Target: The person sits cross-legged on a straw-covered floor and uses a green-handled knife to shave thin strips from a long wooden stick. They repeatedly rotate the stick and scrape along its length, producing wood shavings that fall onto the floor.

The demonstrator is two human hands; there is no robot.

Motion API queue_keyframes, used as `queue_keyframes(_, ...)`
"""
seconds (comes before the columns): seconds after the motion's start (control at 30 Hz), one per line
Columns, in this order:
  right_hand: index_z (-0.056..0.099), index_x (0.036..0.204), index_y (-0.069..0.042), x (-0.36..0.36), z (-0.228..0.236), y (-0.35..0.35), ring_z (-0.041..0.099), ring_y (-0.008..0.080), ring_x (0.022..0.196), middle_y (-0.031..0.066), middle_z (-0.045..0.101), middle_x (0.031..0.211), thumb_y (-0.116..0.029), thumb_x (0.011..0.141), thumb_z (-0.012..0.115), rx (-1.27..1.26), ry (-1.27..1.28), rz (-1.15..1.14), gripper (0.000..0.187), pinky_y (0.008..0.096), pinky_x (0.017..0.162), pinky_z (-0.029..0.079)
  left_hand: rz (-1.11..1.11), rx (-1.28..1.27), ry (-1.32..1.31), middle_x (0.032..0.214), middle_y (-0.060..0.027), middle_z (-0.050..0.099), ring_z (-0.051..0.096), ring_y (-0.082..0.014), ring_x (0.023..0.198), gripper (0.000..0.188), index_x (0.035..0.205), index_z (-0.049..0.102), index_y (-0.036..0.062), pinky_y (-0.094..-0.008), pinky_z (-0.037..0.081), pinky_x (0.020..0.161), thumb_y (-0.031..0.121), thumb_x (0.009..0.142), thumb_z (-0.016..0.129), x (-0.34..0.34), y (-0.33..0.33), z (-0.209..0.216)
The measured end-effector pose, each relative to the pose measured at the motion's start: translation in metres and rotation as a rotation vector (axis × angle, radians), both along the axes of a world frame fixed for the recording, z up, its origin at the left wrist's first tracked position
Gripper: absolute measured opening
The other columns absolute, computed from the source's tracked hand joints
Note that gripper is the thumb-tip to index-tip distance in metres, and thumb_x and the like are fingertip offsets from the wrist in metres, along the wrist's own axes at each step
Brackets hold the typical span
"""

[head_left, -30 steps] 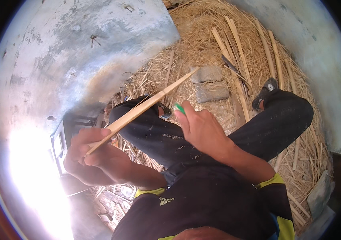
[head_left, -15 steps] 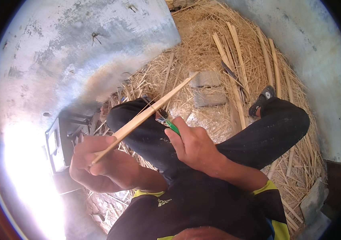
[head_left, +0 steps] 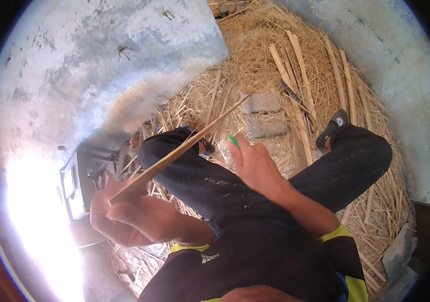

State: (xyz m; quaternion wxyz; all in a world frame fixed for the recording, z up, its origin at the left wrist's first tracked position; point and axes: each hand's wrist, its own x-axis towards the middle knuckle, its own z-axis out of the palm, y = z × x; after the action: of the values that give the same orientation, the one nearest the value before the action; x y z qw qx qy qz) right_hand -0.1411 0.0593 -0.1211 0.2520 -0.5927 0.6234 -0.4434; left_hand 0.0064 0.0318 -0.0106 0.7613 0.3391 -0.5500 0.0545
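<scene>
My left hand (head_left: 142,216) is closed around the near end of a long, pale bamboo strip (head_left: 182,147). The strip slants up and to the right over my left knee and tapers to a thin far tip. Right of the strip, my right hand (head_left: 257,166) is a closed fist around a small knife with a green handle (head_left: 233,140). Only the end of that handle shows above the thumb; the blade does not show clearly. A gap separates the right hand from the strip.
Shavings (head_left: 247,45) cover the floor. Two grey bricks (head_left: 261,102) lie between my feet, with long split strips (head_left: 301,70) and a dark curved tool (head_left: 295,96) to their right. A dark open-framed box (head_left: 79,176) stands at left. Concrete walls (head_left: 99,55) rise around.
My right hand has moved a little up and right, away from the strip, taking the green-handled knife with it. The strip has rolled in my left hand and shows a darker, narrower side.
</scene>
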Motion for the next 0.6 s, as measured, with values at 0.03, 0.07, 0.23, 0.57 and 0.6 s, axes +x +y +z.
queue_keyframes(0.03,0.050,0.098,0.003,0.004,0.010,-0.001,0.056,0.0426,0.048,0.0224,0.052,0.050,-0.022,0.097,0.047,-0.027,-0.035,0.054,0.025,0.0495,0.043,0.042,0.034,0.000,-0.016,0.069,-0.0110,0.050,0.050,-0.0143,0.057,0.035,0.091,0.049,-0.0050,-0.0214,0.039,0.050,0.029,0.099,0.045,0.002,0.000,-0.001)
queue_keyframes(0.07,0.050,0.098,0.003,0.008,0.017,-0.001,0.056,0.0430,0.048,0.0228,0.052,0.051,-0.023,0.097,0.047,-0.049,-0.066,0.101,0.026,0.0496,0.044,0.043,0.045,0.017,0.008,0.069,-0.0111,0.050,0.050,-0.0145,0.057,0.033,0.091,0.049,-0.0052,-0.0213,0.039,0.049,0.027,0.098,0.044,-0.001,0.000,0.000)
queue_keyframes(0.23,0.051,0.098,0.004,-0.016,-0.049,-0.028,0.055,0.0446,0.051,0.0249,0.051,0.052,-0.023,0.097,0.047,0.150,0.125,-0.127,0.027,0.0513,0.048,0.041,-0.113,0.037,0.075,0.074,-0.0102,0.056,0.056,-0.0136,0.060,0.035,0.112,0.051,-0.0078,-0.0213,0.044,0.048,0.024,0.097,0.051,0.001,-0.002,0.005)
queue_keyframes(0.57,0.052,0.102,0.004,-0.028,-0.062,-0.046,0.060,0.0437,0.064,0.0287,0.056,0.063,-0.030,0.098,0.043,0.216,0.042,-0.049,0.035,0.0493,0.052,0.045,-0.023,0.025,0.115,0.077,-0.0102,0.054,0.055,-0.0148,0.063,0.034,0.105,0.052,-0.0055,-0.0225,0.045,0.050,0.028,0.099,0.047,-0.007,-0.011,0.003)
queue_keyframes(0.6,0.052,0.100,0.004,-0.025,-0.040,-0.040,0.059,0.0443,0.062,0.0276,0.056,0.063,-0.030,0.098,0.044,0.148,0.005,-0.011,0.035,0.0488,0.052,0.044,-0.025,0.007,0.019,0.077,-0.0100,0.053,0.054,-0.0146,0.064,0.034,0.103,0.051,-0.0043,-0.0225,0.044,0.051,0.029,0.100,0.045,0.003,-0.014,0.001)
